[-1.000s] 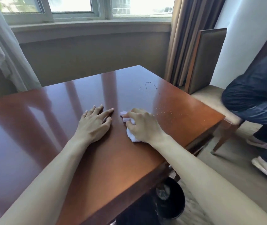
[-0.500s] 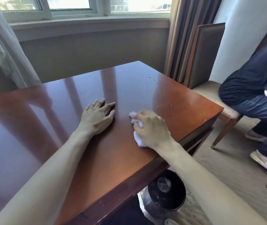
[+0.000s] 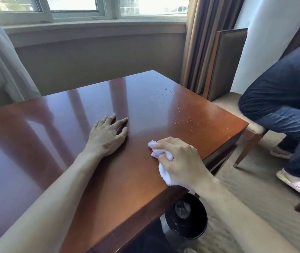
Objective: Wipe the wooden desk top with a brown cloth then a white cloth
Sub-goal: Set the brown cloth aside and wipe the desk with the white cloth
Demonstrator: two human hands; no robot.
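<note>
White cloth stage, wiping near the desk's right edge

The right hand (image 3: 179, 159) clenches the bunched white cloth (image 3: 162, 170) against the desk (image 3: 54, 161), probably to blot the droplets (image 3: 173, 110) toward the far right corner; the left hand (image 3: 107, 136) lies flat, relaxed, bracing. A black bin (image 3: 185, 220) below holds crumpled waste

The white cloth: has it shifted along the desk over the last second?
Yes. The white cloth, gripped in the right hand, has slid toward the near right edge of the desk, away from the resting left hand.

Both forearms (image 3: 58, 194) bare (sleeves apparently out of view).
</note>
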